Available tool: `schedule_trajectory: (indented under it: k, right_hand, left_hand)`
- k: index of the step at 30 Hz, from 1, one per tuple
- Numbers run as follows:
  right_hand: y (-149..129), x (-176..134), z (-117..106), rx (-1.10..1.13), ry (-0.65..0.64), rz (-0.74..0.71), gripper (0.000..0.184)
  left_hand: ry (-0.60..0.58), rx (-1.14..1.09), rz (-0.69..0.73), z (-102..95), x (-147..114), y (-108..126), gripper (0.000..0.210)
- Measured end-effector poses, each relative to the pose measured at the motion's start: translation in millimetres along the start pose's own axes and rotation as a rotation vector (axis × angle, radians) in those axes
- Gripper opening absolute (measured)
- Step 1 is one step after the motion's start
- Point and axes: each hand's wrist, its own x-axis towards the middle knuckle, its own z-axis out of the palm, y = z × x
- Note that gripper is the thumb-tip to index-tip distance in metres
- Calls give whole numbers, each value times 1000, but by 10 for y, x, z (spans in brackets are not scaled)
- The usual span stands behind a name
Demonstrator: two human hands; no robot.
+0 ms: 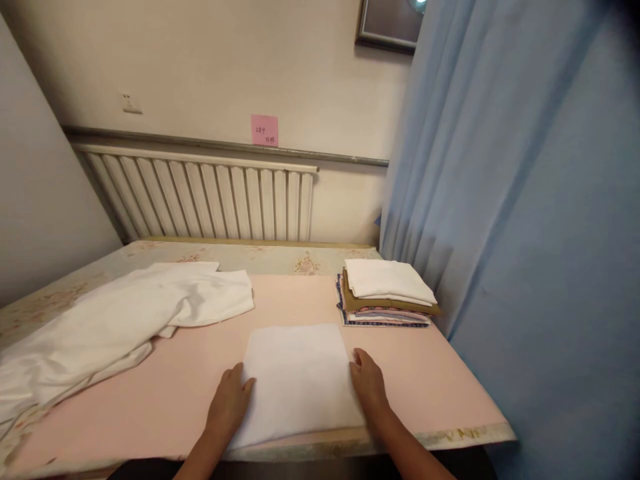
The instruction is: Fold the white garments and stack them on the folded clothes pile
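Head view shows a white, flat, nearly square piece of folded fabric (300, 380) at the near middle of the scene, on a smooth pale pink sheet (295, 300) spread over a flower-patterned cover (250, 252). The left hand (231, 402) is at its left side, with the thumb by the edge; the right hand (369, 385) is at its right side, with the fingers bent. Both seem to touch the fabric, but I cannot tell whether they pinch it or only rest against it.

I judge this fabric to be light, soft and not fragile. It has little stiffness, so its middle would probably sag and its layers could slide apart. The better hold is at the left and right sides, fingers under all layers and thumbs above. Far right lies a stack of folded coloured fabrics (390, 305); on the left, a loose, wrinkled white cloth (115, 320).
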Motion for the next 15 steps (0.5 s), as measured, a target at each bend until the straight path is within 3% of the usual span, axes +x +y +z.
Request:
schedule_trajectory:
  k: [3,11,15]
  right_hand:
    - [37,71,-170,88,-139,272,37]
    - [9,29,-149,341,-332,440,11]
    - [-43,3,-84,538,-432,508,22]
  left_hand:
    - [-74,-72,-50,-55,15,-73,39]
    - [-233,-238,-195,-147,199,-169,32]
    - [-321,-458,-259,-228,239,-90,32]
